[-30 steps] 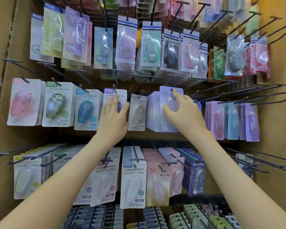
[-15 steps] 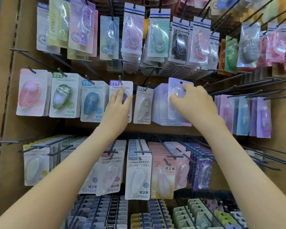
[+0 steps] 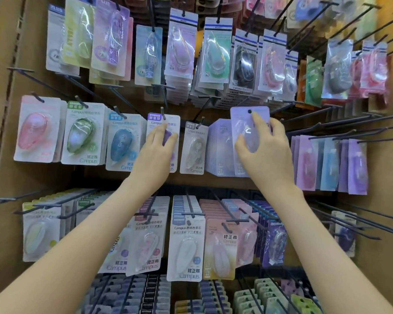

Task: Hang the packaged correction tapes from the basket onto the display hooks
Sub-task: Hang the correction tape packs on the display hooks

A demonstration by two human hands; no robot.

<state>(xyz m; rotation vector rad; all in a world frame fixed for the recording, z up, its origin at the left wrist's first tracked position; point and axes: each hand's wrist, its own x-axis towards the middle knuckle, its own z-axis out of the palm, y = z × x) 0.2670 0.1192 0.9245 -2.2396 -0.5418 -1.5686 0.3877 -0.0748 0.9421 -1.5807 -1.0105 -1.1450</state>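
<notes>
My right hand [image 3: 264,148] grips a pale lilac correction tape pack [image 3: 245,123] in front of the middle row, its punched hole at the top near a stack of matching lilac packs [image 3: 220,150]. My left hand [image 3: 157,148] rests flat on a purple-labelled Campus pack [image 3: 156,120] that hangs on a dark hook [image 3: 162,111], fingers spread over its blister. No basket is in view.
Rows of packaged correction tapes hang on dark metal hooks across a cardboard-backed display. Bare hooks [image 3: 340,132] jut out at the right of the middle row above lilac and blue packs [image 3: 331,164]. More bare hooks [image 3: 359,223] stick out lower right.
My right hand has shifted its grip on the lilac pack, lifting it so its hole sits higher. The left hand stays on the purple Campus pack. My view has moved closer.
</notes>
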